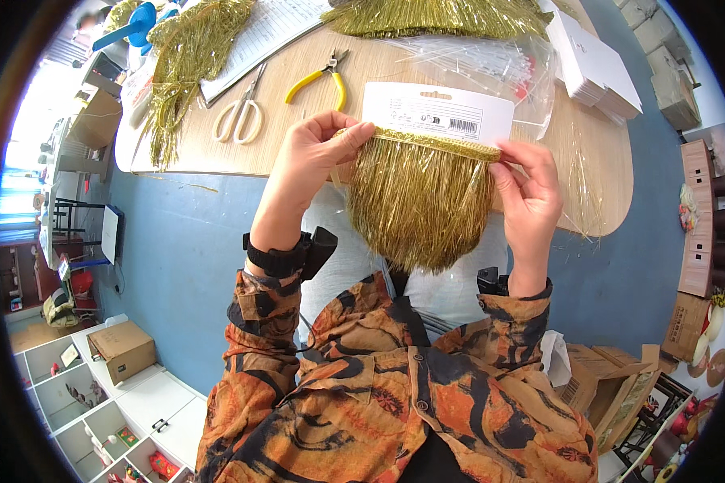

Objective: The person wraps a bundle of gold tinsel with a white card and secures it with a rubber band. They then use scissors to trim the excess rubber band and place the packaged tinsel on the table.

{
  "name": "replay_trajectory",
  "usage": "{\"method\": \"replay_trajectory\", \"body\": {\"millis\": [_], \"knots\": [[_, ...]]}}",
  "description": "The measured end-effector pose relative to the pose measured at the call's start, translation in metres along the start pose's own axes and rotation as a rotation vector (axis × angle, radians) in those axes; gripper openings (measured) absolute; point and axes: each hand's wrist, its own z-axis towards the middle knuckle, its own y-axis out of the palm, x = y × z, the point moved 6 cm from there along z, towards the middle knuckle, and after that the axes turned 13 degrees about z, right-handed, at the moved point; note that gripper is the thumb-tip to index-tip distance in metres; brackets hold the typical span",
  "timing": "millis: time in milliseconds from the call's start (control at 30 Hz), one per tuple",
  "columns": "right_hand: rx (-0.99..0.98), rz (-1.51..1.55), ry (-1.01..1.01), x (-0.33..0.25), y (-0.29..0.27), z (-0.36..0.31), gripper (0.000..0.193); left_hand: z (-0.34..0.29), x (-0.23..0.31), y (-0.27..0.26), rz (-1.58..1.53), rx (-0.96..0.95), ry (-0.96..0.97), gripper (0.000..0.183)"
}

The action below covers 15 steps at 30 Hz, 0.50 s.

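Between my two hands hangs a gold tinsel fringe (419, 201), its woven top band lying along the lower edge of a white header card (439, 109). My left hand (318, 149) pinches the band's left end, thumb on top. At the right end, my right hand (530, 181) grips the band and card corner between thumb and fingers. The strands fall past the table's near edge, over my lap. Beyond my left hand, yellow-handled cutting pliers (321, 80) and white-handled scissors (239, 117) rest on the table.
More gold tinsel bundles lie at the table's far left (187, 60) and far middle (435, 18). A clear plastic bag (483, 64) holds white ties. White cards (596, 68) are stacked at the right. A printed sheet (270, 32) and a blue tape dispenser (133, 26) sit at the back left.
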Motion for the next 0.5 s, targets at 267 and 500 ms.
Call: {"method": "replay_trajectory", "body": {"millis": [267, 500], "knots": [[-0.024, -0.23, 0.093, 0.008, -0.001, 0.004, 0.015, 0.004, 0.002, -0.001, 0.042, -0.059, 0.012, 0.019], [-0.046, -0.617, -0.307, -0.043, 0.019, 0.009, 0.027, 0.007, 0.002, 0.001, 0.074, -0.024, -0.028, 0.02]]}}
